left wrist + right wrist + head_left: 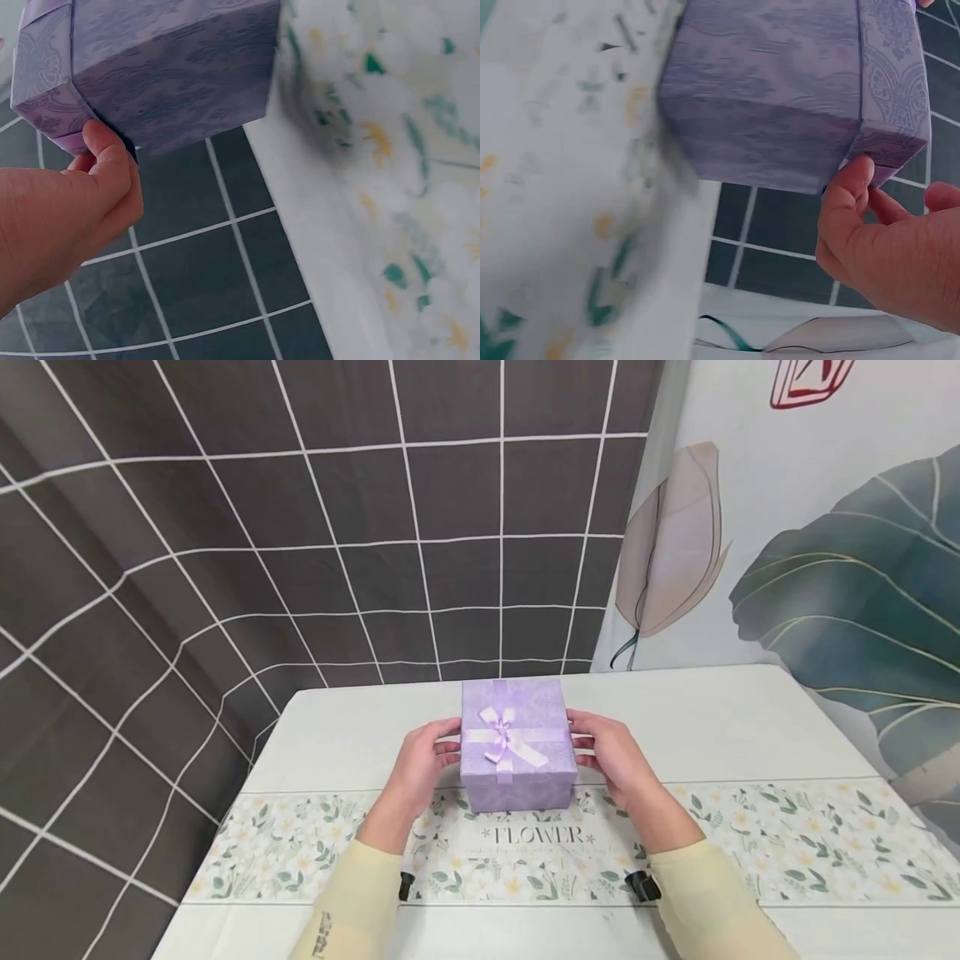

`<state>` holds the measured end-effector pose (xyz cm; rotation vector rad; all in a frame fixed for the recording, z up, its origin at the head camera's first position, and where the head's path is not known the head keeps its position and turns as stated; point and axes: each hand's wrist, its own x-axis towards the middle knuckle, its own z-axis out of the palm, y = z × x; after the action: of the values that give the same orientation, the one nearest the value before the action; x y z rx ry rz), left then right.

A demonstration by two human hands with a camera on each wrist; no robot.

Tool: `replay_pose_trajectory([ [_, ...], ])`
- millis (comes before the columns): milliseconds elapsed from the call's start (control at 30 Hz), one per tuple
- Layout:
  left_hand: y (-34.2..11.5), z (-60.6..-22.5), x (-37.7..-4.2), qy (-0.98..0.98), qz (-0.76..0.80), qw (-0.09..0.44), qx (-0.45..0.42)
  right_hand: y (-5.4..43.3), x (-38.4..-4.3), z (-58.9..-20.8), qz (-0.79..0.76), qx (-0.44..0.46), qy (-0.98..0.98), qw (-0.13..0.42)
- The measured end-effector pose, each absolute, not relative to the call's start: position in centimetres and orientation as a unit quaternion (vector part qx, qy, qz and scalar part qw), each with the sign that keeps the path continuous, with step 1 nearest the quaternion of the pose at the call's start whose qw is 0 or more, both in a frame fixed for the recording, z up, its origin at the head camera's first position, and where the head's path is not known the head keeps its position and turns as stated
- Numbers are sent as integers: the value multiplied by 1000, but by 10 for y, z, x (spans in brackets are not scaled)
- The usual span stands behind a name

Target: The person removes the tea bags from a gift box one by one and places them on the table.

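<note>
A lilac gift box [517, 795] with an embossed pattern stands near the middle of the table. Its lid [551, 700] is on, tied with a pale purple ribbon and bow [501, 732]. On the left side, my left hand [422, 762] holds the lid, fingers curled at its lower edge [80, 103]. My right hand [611, 750] grips the lid's opposite side, and in the right wrist view its bent fingers [847, 187] hook at the lid's rim. A thin dark gap shows below the lid by the left fingertips.
A white tablecloth [360, 718] with a floral band [780, 827] and the word FLOWER covers the table. Behind it hangs a dark curtain with a white grid [457, 568]. To the right is a white curtain with large printed leaves [862, 577].
</note>
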<state>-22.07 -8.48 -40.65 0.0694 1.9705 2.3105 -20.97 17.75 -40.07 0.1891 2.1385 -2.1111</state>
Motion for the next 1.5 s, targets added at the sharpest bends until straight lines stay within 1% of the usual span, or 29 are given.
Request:
replay_pose_trajectory([
  [167, -89, -392, -221, 652, 757, 31, 31, 172, -210, -381, -693, 49, 718, 45],
  [400, -102, -380, -218, 679, 734, -2, 21, 157, -211, -363, -694, -1, 719, 33],
  [633, -128, -368, -213, 697, 716, -40, -9, 127, -215, -357, -726, -17, 685, 67],
  [900, -181, -363, -201, 733, 672, -53, -89, 64, -214, -361, -726, -28, 677, 113],
  [1133, -212, -375, -195, 745, 648, -48, -152, 20, -213, -373, -690, -49, 708, 141],
  [1400, -229, -388, -195, 778, 608, 17, -159, -15, -208, -392, -598, -68, 790, 121],
  [1500, -233, -394, -199, 788, 592, 40, -163, -24, -206, -400, -584, -66, 800, 123],
])
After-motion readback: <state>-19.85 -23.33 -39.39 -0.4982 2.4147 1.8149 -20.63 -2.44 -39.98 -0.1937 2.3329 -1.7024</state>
